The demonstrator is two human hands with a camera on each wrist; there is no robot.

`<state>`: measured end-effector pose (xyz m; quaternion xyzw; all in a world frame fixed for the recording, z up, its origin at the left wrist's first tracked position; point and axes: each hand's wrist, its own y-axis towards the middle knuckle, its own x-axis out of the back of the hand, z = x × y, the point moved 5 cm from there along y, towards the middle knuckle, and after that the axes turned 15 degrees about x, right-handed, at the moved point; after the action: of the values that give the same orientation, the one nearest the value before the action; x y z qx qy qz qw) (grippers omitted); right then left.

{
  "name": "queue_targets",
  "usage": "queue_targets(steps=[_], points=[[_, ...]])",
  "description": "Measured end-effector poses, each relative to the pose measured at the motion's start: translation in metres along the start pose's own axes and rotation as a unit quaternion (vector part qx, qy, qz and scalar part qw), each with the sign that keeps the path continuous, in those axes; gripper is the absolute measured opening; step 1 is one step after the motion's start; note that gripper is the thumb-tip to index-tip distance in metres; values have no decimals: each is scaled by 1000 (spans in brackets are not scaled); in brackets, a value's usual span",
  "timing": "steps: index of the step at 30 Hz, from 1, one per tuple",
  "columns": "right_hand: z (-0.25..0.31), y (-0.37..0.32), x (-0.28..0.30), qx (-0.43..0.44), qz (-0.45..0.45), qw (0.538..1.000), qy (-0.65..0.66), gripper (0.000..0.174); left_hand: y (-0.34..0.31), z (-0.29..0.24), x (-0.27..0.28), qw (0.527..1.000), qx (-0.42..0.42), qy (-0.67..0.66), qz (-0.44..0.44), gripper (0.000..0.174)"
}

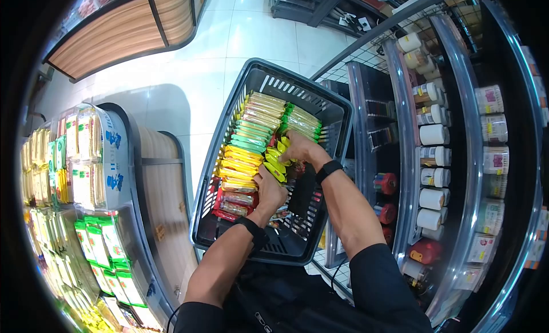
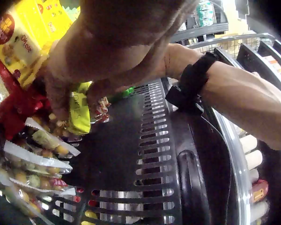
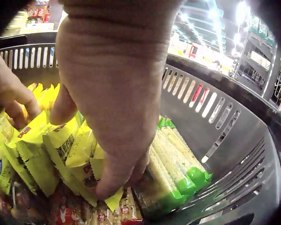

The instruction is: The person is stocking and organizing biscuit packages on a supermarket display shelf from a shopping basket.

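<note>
A dark plastic shopping basket [image 1: 300, 80] holds upright rows of snack packets. My right hand [image 1: 300, 147] reaches in from above, thumb and fingers bent round a row of yellow-green cookie packets [image 3: 65, 150]. At the near end of that row my left hand [image 1: 271, 191] pinches a yellow-green packet [image 2: 79, 110] between thumb and fingers. Left of the hands run yellow packets [image 1: 237, 161], green ones [image 1: 251, 131] and pale ones [image 1: 266, 107]. Packets with green ends [image 3: 194, 173] stand beyond my right hand. Red packets [image 1: 237, 198] lie near my left wrist.
Shelves with white-lidded jars [image 1: 432, 135] and boxed goods [image 1: 492, 127] line the right side. On the left stands a wood-panelled display [image 1: 163, 190] stacked with packets. Pale floor tiles [image 1: 214, 81] stretch beyond the basket. Clear bags of small round items [image 2: 30, 164] sit in the basket's near part.
</note>
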<state>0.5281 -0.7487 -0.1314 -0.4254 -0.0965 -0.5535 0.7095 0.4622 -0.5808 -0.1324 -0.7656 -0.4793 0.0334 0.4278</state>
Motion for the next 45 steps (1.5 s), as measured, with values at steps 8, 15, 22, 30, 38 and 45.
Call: queue_targets(steps=[8,15,22,30,38,45], points=[[3,0,-1,6,11,1000,-27,96,16,5,5,956,85,-263,103,51],[4,-1,0,0,19,999,-36,84,1,-17,14,930,137,-316,126,58],[16,-12,15,24,67,997,19,74,3,-14,9,886,109,-391,226,51],[56,-35,28,-3,83,990,111,70,5,-14,15,851,126,-438,260,60],[10,-15,-3,-27,-7,998,-51,83,8,-9,5,918,126,-344,150,66],[0,-12,1,32,65,997,-21,87,11,-9,-3,875,114,-390,262,71]])
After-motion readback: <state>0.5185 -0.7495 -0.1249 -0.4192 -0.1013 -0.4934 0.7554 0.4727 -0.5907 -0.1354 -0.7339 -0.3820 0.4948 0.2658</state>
